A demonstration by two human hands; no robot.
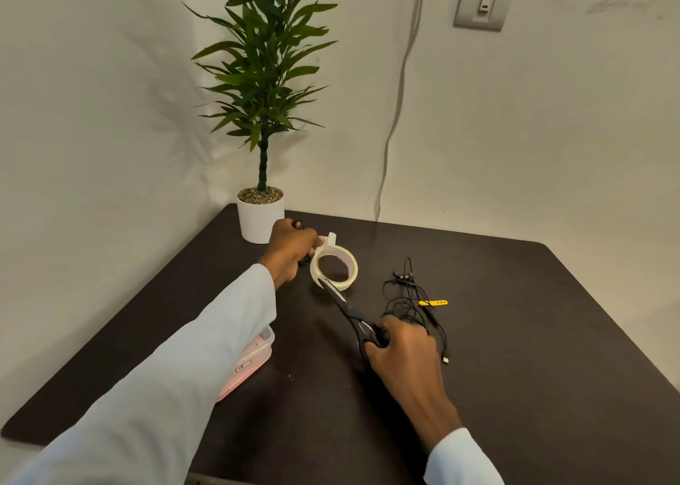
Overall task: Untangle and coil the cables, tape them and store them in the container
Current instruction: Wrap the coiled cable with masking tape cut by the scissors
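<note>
Left hand (292, 249) at frame centre-left, fingers curled round a small dark coil (298, 224) of cable, only slivers showing above and below the fist; same hand touching or pinching the lifted free end of the tape roll (334, 268); exact contact not discernible. Tape roll flat on the dark table (515, 356), just right of the left hand, tab raised at its upper left edge.

Right hand (399, 348) at lower centre, gripping the handles of black scissors (347, 310); blades apparently together, though too small to confirm; long axis running from lower right up to upper left, tips reaching the near rim of the roll.

Governing relation: tape tab lies beyond the blade tips, up and left along the scissors' own axis; cutting the strip likely calls for a short advance along that line, blades opened first. Right hand nearer the cut point by tool reach; left hand already at the tab.

Remaining tangled cables (408, 300) just right of the scissors, touching or nearly touching the right knuckles; yellow strap (434, 303) at their right edge; connector end trailing toward lower right. Risk, as judgement: snagging loose loops on withdrawal.

Pink-lidded container (254, 359) at lower left, largely hidden under the left sleeve (184, 356). White potted plant (260, 216) just behind the left hand, limiting room upward-left; open table surface to the right and below.
</note>
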